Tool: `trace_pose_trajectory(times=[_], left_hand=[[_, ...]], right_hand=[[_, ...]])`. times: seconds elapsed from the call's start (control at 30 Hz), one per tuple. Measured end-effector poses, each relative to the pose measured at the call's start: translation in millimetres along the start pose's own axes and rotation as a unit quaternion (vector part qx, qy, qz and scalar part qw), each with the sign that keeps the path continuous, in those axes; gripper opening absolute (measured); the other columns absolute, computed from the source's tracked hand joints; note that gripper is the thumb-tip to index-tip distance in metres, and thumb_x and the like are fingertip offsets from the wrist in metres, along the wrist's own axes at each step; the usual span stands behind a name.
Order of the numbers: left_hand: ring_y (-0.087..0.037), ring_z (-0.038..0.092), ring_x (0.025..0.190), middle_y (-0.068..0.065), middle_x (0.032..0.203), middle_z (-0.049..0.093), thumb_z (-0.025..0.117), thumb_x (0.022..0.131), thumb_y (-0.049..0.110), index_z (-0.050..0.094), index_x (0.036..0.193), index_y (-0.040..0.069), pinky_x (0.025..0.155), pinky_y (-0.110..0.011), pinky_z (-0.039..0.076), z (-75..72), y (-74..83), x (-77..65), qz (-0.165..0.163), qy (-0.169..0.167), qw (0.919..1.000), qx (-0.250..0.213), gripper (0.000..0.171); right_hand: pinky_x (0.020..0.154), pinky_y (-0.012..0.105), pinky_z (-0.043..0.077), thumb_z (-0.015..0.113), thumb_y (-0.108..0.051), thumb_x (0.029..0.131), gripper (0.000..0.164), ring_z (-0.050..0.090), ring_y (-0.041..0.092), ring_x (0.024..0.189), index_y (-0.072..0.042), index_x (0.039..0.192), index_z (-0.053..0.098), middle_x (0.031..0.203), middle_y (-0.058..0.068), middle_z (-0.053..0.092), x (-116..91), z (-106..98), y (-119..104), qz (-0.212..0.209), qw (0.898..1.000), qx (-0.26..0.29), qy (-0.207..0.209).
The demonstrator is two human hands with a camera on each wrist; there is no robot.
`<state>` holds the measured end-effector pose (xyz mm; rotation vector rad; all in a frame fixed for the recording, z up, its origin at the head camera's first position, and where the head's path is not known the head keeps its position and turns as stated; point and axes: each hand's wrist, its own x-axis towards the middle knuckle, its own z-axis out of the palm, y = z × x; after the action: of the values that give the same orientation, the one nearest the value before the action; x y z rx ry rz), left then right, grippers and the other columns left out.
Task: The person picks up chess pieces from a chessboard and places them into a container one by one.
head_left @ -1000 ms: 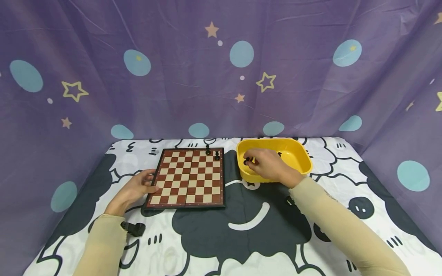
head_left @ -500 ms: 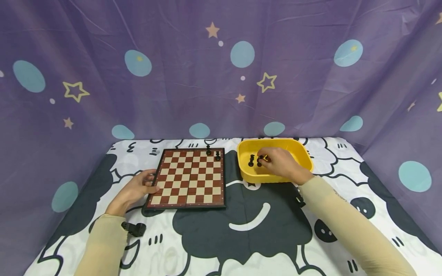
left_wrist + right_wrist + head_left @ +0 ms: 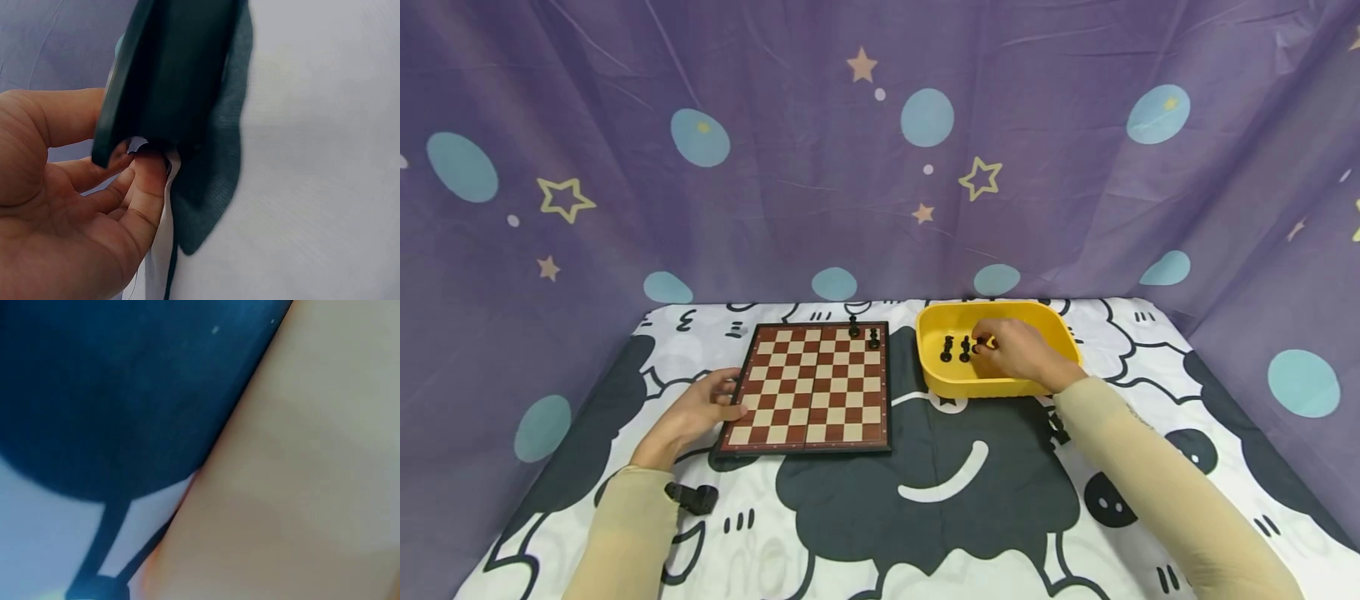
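Note:
My left hand (image 3: 694, 414) grips the left edge of a brown and cream chessboard (image 3: 808, 387), thumb on top. The left wrist view shows the board's dark edge (image 3: 169, 75) between thumb and fingers. Two black chess pieces (image 3: 873, 339) stand at the board's far right corner. Inside a yellow tub (image 3: 951, 389), my right hand (image 3: 1017, 350) has its fingertips curled on a black chess piece (image 3: 977, 348), mostly hidden by the fingers. Just left of it, two more black pieces (image 3: 947, 348) sit side by side. The right wrist view shows mainly a blurred forearm and cloth.
The table wears a black and white cartoon cloth (image 3: 850, 533). A purple curtain (image 3: 820, 225) with stars and dots hangs behind the board and tub. On my left wrist sits a black strap-on device (image 3: 696, 498).
My right hand has moved rightward within the tub, uncovering two black pieces on the left side. The left hand keeps its grip on the board.

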<state>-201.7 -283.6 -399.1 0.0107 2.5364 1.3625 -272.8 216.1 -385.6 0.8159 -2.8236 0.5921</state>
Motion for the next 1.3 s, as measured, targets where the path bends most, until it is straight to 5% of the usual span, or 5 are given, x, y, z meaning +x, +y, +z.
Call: trace_pose_trajectory(times=[1.3], left_hand=[[-0.038,0.047,0.115,-0.029,0.136,0.038,0.069,0.086,0.008,0.021,0.149,-0.003,0.091,-0.049,0.042,0.1,-1.1,1.3,0.003,-0.003,1.0000,-0.009,0.080]], right_hand=[[0.072,0.037,0.045,0.069,-0.016,0.086,0.013,0.054,0.019,0.075,-0.011,0.098,0.068,0.085,0.000,0.062,7.2,5.2,13.5,0.030,0.996,-0.046,-0.077]])
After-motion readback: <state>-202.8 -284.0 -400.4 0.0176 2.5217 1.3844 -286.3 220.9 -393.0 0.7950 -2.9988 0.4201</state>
